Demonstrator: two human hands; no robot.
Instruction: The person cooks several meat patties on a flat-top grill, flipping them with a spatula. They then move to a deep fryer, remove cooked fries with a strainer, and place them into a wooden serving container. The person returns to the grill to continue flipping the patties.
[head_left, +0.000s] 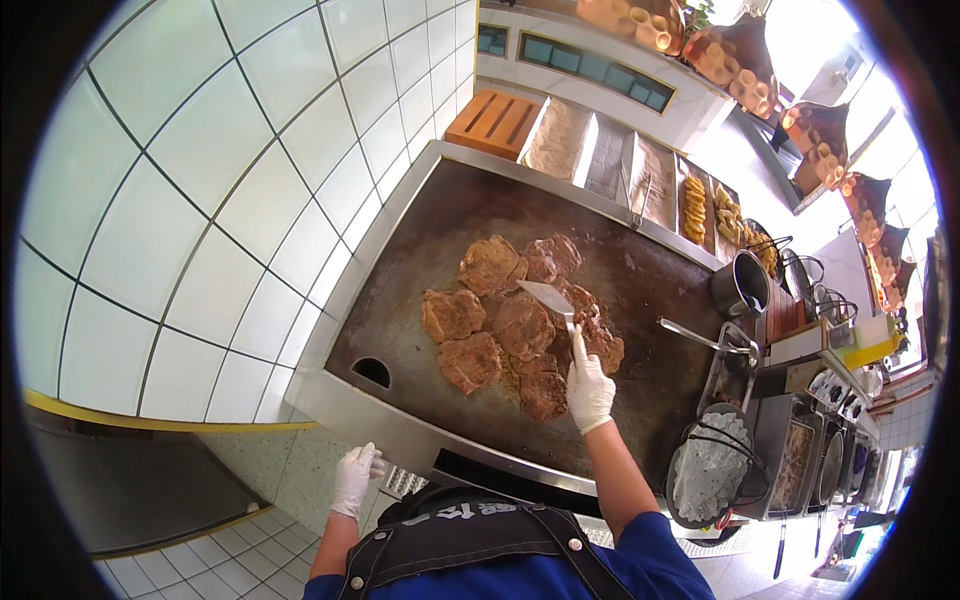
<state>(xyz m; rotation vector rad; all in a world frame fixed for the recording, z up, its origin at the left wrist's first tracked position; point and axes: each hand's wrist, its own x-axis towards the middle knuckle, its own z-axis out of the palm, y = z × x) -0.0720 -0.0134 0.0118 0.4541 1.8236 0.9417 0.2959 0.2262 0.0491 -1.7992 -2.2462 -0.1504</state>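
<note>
My right hand (590, 386), in a white disposable glove, grips the handle of a metal spatula (549, 297), with the index finger stretched along it. The blade lies over a cluster of browned meat pieces (523, 325) on a large flat-top griddle (420, 247); whether it touches them I cannot tell. Several more pieces lie close around it, some overlapping. My left hand (356, 480), also gloved, hangs beside the griddle's front edge, fingers loosely together, holding nothing that shows.
Along the griddle's far edge stand a slotted wooden block (495, 120) and several food trays (556, 142). At the right are a metal pot (739, 283), a metal tray with a long-handled tool (705, 337) and a bowl of ice-like chunks (709, 469). A tiled wall (247, 187) borders the left.
</note>
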